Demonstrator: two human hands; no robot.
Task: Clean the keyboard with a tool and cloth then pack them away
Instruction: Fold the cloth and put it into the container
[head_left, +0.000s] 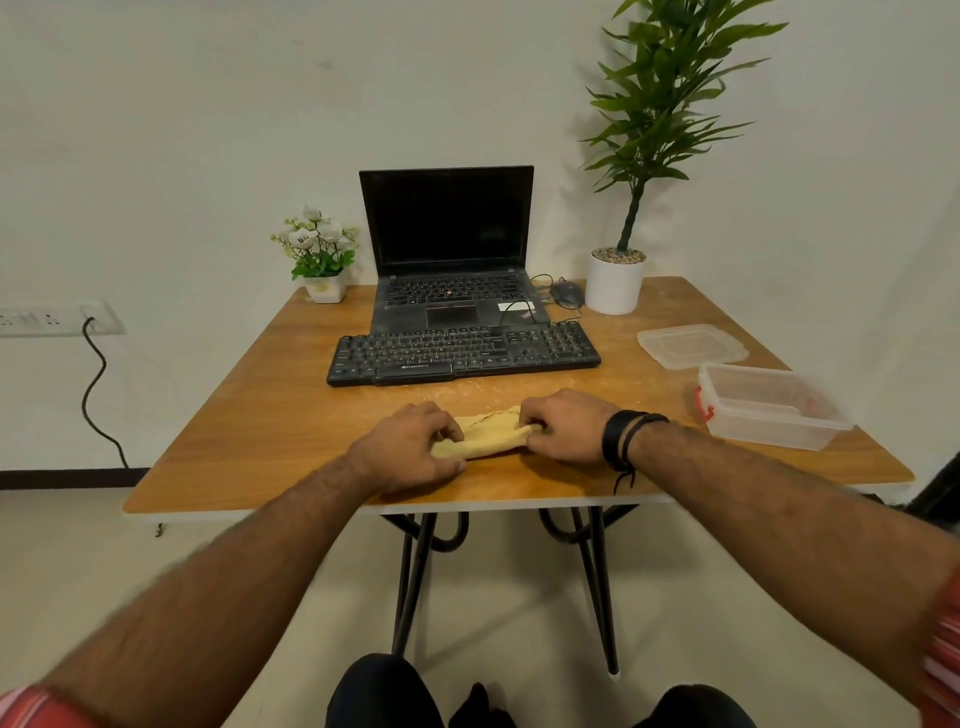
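Observation:
A yellow cloth (487, 434) lies bunched on the wooden table (249, 441) near its front edge. My left hand (402, 449) grips its left end and my right hand (563, 426) grips its right end, both resting on the table. Behind the cloth sits a black keyboard (462, 352), untouched. A clear plastic box (769, 405) with a red clip stands open at the right, and its lid (691, 345) lies just behind it. No cleaning tool is visible.
An open black laptop (452, 249) stands behind the keyboard, with a mouse (566, 293) to its right. A tall plant in a white pot (615, 283) and a small flower pot (324, 260) sit at the back corners. Light crumbs or dust speckle the table near the keyboard.

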